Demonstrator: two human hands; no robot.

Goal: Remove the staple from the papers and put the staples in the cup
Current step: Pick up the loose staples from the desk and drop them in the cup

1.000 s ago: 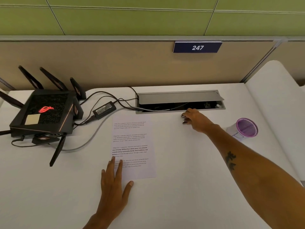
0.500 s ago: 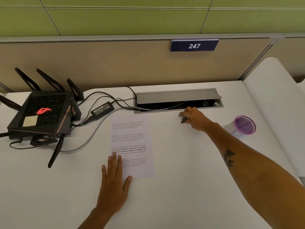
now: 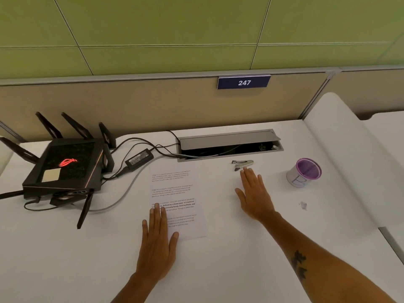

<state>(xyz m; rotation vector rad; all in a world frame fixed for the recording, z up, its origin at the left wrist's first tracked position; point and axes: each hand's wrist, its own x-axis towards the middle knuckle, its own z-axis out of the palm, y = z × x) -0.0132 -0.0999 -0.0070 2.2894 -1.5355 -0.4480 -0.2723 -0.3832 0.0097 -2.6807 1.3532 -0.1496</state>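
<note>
Paper like this is light and limp, so I expect the papers (image 3: 178, 201) in the middle of the frame to slide or buckle unless pinned flat. My left hand (image 3: 157, 243) already does that: it lies palm down on the lower left corner of the sheets, fingers (image 3: 157, 212) spread and released, gripping nothing. I cannot make out the staple itself from here; it is too small to see.

The staple remover (image 3: 242, 164) lies on the white desk (image 3: 218, 270) just below the open cable tray (image 3: 229, 145), right of the papers and well apart from them. It looks small, stiff and metallic, with a pinching end that may be sharp, so I would take it by its broad sides between thumb and forefinger. My right hand (image 3: 254, 196) rests flat with fingers extended and empty, and its fingertips (image 3: 244, 171) sit just beside the tool, touching it or nearly so; I cannot tell which.

The purple-rimmed cup (image 3: 304, 173) stands upright toward the right of the frame, well clear of the papers. It looks light enough to tip easily, so staples should be dropped in gently.
</note>
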